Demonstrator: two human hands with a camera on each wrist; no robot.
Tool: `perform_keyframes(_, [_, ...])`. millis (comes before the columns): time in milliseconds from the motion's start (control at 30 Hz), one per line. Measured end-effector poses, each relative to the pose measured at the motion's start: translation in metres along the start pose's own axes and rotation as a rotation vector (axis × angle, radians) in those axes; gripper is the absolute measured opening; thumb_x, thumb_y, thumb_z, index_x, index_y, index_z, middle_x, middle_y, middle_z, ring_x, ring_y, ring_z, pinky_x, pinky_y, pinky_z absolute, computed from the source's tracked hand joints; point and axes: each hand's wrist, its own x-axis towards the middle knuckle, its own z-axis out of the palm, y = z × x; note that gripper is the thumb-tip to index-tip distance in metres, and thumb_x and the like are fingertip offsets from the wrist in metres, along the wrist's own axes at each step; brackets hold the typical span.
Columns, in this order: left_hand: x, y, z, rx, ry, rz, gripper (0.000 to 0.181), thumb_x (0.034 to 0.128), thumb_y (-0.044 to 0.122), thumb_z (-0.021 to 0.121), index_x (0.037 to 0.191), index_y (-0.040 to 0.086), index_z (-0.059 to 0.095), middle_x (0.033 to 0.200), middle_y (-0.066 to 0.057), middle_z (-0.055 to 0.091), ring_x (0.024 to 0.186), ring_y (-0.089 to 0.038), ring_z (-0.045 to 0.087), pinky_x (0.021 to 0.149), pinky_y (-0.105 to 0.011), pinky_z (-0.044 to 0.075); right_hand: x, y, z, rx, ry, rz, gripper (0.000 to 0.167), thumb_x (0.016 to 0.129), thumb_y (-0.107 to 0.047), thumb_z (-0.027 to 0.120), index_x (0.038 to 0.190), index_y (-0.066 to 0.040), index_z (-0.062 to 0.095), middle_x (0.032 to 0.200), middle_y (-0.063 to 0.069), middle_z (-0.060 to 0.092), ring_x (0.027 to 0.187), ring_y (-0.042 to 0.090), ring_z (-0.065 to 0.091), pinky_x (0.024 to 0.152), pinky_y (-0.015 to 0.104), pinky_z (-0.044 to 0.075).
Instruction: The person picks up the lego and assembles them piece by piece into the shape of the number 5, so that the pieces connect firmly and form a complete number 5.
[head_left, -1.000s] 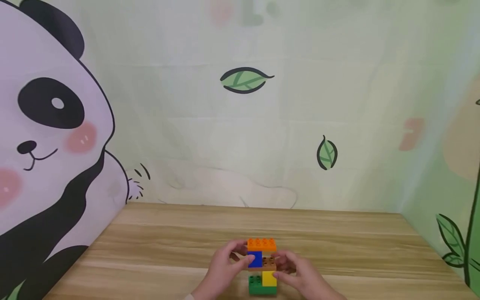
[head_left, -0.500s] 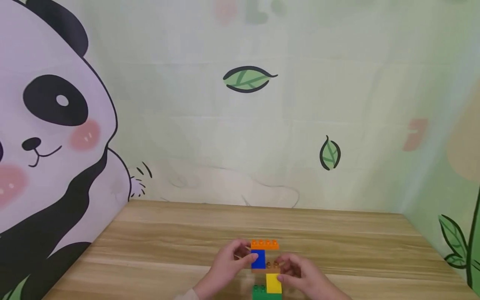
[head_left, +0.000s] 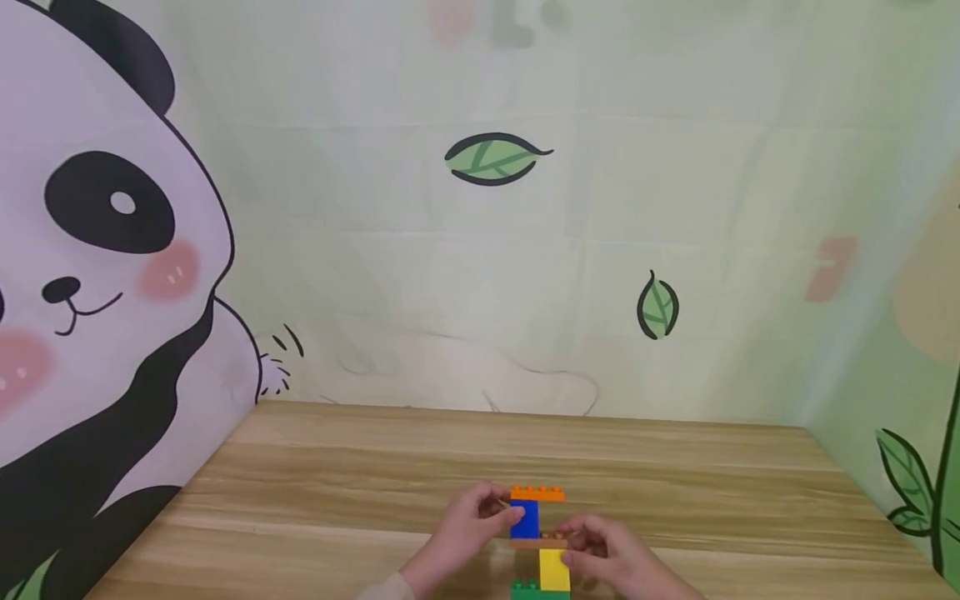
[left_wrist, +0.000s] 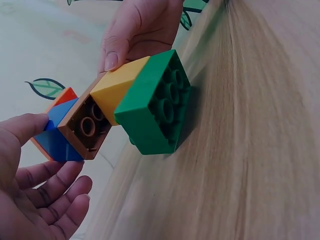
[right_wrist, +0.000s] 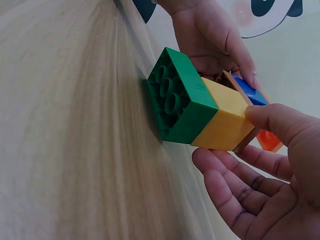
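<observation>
A stack of toy building bricks is held between both hands, low in the head view. From the top it runs orange brick (head_left: 537, 493), blue brick (head_left: 528, 522), brown brick (head_left: 523, 543), yellow brick (head_left: 553, 570) and green brick (left_wrist: 145, 120). My left hand (head_left: 472, 527) pinches the blue brick, its thumb on the near face. On the other side, my right hand (head_left: 617, 552) grips the yellow brick with thumb and fingers. Both wrist views show the green brick's hollow underside, raised off the table. Blue and yellow sit at opposite ends of the brown brick, making a zigzag.
The wooden table (head_left: 337, 475) spreads under and around the hands. Behind it hangs a pale green cloth backdrop (head_left: 360, 208) with printed leaves, and a large printed panda (head_left: 195, 367) is on the left side.
Both hands have shifted slightly right with the stack. The stack has tilted, so the orange brick's top now shows edge-on and the green brick sits lower in the head view. Both grips stay the same.
</observation>
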Motion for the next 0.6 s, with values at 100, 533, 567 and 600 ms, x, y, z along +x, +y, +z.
perform_keyframes(100, [0.003,-0.001,0.002,0.003,0.012,-0.017,0.040,0.0890,0.031,0.068,0.109,-0.003,0.062,0.094,-0.007,0.065,0.082,-0.016,0.055,0.069,-0.025,0.049,0.000,0.002,0.000,0.013,0.003,0.002,0.042,0.096,-0.022,0.057,0.123,0.010,0.053,0.101,0.009,0.065,0.086,0.015,0.062,0.071,0.025,0.056])
perform_keyframes(533, [0.013,-0.011,0.009,0.004,0.033,-0.081,0.043,0.0891,0.036,0.067,0.111,-0.001,0.063,0.093,-0.007,0.065,0.081,-0.015,0.056,0.068,-0.029,0.049,0.003,0.004,0.000,0.015,0.073,0.114,0.047,0.096,-0.026,0.058,0.124,0.011,0.052,0.099,0.007,0.067,0.086,0.017,0.062,0.073,0.031,0.056])
perform_keyframes(567, [0.013,-0.011,0.009,0.001,0.032,-0.084,0.044,0.0892,0.036,0.067,0.112,-0.001,0.062,0.093,-0.007,0.065,0.080,-0.015,0.056,0.068,-0.030,0.050,0.003,0.004,0.000,0.016,0.076,0.114,0.048,0.096,-0.026,0.058,0.125,0.012,0.052,0.099,0.007,0.067,0.086,0.017,0.062,0.073,0.031,0.056])
perform_keyframes(600, [0.014,-0.012,0.010,0.001,0.031,-0.084,0.044,0.0893,0.036,0.067,0.112,-0.002,0.062,0.092,-0.007,0.065,0.080,-0.015,0.057,0.068,-0.030,0.050,0.003,0.004,0.000,0.015,0.080,0.114,0.049,0.096,-0.026,0.058,0.125,0.012,0.051,0.099,0.007,0.067,0.085,0.017,0.062,0.073,0.031,0.056])
